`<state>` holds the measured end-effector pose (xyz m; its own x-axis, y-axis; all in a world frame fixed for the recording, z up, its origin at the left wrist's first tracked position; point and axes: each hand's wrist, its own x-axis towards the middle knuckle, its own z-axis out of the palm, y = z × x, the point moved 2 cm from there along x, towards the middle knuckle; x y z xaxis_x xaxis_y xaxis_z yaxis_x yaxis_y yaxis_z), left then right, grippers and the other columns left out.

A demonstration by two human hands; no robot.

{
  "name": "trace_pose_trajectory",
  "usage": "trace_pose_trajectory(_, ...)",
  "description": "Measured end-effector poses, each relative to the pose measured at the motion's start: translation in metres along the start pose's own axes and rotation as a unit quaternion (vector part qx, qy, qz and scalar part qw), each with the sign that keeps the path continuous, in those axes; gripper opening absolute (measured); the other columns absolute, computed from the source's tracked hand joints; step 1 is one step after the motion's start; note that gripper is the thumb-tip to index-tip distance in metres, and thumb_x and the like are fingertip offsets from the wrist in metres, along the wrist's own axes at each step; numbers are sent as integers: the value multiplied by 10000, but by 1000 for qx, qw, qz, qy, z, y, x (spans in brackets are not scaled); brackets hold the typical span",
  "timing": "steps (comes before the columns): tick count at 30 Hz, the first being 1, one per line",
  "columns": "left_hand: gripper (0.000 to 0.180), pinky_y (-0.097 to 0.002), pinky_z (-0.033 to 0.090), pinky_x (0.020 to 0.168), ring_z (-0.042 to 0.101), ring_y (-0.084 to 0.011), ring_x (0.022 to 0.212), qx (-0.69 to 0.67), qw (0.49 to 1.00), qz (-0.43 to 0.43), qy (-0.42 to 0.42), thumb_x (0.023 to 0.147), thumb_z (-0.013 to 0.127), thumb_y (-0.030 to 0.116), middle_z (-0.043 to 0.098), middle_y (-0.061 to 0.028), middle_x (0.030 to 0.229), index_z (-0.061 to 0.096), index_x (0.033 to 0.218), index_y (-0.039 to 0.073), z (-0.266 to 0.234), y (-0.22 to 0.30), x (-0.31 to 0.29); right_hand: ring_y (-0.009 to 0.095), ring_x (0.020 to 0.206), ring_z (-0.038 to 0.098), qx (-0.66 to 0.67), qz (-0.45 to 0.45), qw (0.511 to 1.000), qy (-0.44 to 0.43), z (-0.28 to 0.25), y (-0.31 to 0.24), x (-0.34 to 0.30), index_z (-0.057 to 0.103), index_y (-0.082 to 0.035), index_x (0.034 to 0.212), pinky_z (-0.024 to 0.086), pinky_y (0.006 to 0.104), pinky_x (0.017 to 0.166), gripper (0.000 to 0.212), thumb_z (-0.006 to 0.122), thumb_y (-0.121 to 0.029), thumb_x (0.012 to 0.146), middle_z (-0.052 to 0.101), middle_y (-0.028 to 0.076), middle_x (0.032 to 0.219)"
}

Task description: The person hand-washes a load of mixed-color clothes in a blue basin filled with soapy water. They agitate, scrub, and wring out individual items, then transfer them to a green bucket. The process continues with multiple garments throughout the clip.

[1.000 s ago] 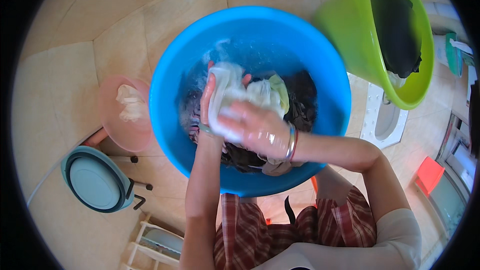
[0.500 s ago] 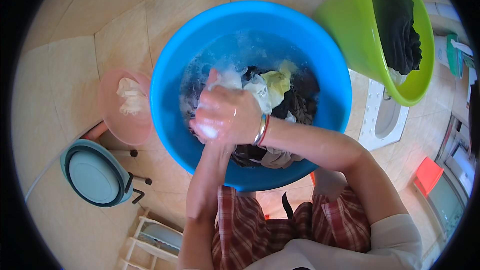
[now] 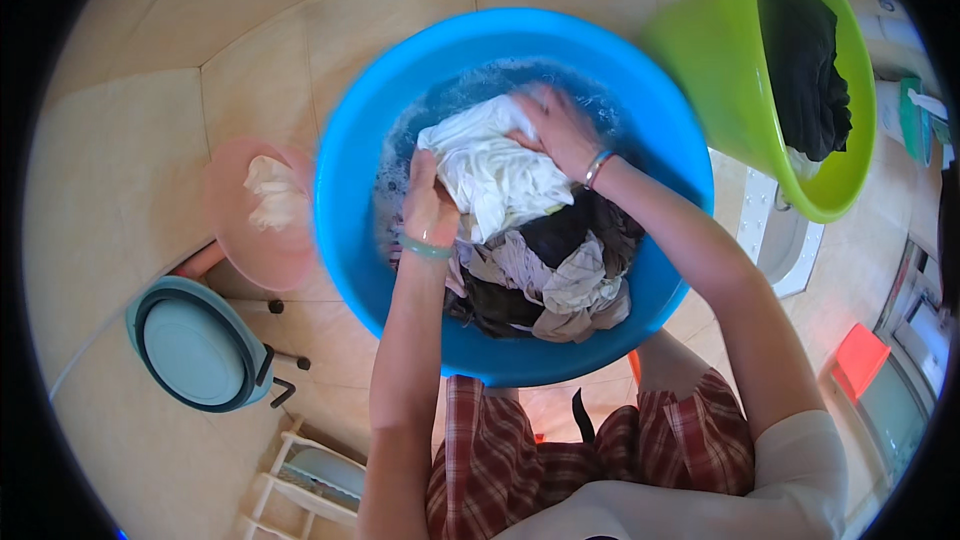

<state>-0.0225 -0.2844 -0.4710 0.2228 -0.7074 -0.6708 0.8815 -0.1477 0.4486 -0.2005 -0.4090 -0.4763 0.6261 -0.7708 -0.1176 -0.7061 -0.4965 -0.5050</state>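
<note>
A wet white cloth garment [image 3: 505, 165] is bunched between my two hands over a round blue basin [image 3: 510, 35]. My left hand [image 3: 430, 202] is closed on its left edge, thumb up and a green bangle at the wrist. My right hand [image 3: 562, 130] grips the far right side, slightly blurred, its fingers partly behind the cloth. Foamy water [image 3: 415, 125] fills the far and left parts of the basin. Below the garment lies a heap of wet clothes [image 3: 510, 305] in black, brown, beige and pale grey.
A tall green bucket [image 3: 700, 50] holding dark clothes [image 3: 800, 60] tilts at the right, beside a white squat toilet [image 3: 795, 250]. To the left are a pink basin [image 3: 225, 200] with pale cloth and a folded teal basin [image 3: 195, 350]. A rack [image 3: 275, 485] stands lower left.
My hands have gone from pressed together over the basin to apart, with the white garment spread between them. The yellowish cloth is now mostly covered.
</note>
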Motion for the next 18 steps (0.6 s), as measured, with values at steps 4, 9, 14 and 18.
trace_pose_trajectory(4, 387, -439, 478, 997, 579, -277, 1170, 40, 998, 20, 45, 1034, 474, 241, 587, -126, 1290, 485, 1348, 16, -18, -22, 21, 396, 1055, 605, -76, 21, 982, -172, 4, 8, 24, 524, -198, 1300, 501, 469, 884, 457, 619, -354, 881, 551, 169, 1289)
trace_pose_trajectory(9, 440, -430, 486, 981, 599, -280, 1139, -63, 994, -58, -60, 1021, 466, 391, 605, -124, 1267, 546, 1279, 44, 21, -7, 6, 336, 1004, 624, 122, 55, 990, 46, -1, -41, 11, 630, -137, 1142, 543, 438, 792, 282, 629, -250, 884, 621, 111, 1152)
trace_pose_trajectory(14, 452, -403, 551, 805, 654, -242, 931, -70, 976, -177, -102, 991, 500, 464, 668, -117, 1053, 566, 1221, 81, 53, 14, -22, 222, 921, 595, 42, -271, 960, 60, -49, -137, -60, 652, -181, 1086, 549, 320, 650, 326, 700, -284, 780, 557, 33, 1021)
trace_pose_trajectory(18, 475, -351, 542, 806, 627, -206, 913, -207, 890, -158, -374, 981, 512, 481, 644, -72, 1018, 558, 1261, 101, 23, 17, -15, 185, 926, 538, 108, -305, 942, 94, -58, -184, -86, 673, -199, 836, 510, 297, 593, 255, 730, -405, 697, 535, 14, 1021)
